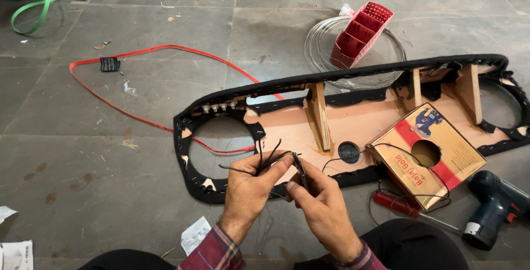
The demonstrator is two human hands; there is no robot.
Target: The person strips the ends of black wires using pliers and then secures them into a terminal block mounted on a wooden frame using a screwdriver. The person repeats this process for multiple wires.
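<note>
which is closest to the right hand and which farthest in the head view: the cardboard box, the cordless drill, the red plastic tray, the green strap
From the right hand:
1. cardboard box, just to its right on the panel
2. cordless drill, farther right on the floor
3. red plastic tray, up ahead on the wire coil
4. green strap, far top left corner

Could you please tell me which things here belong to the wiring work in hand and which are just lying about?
In use: black wires in left hand; small tool in right hand; speaker panel.

Lying about: drill, red screwdriver, cardboard box, red tray, green strap.
</note>
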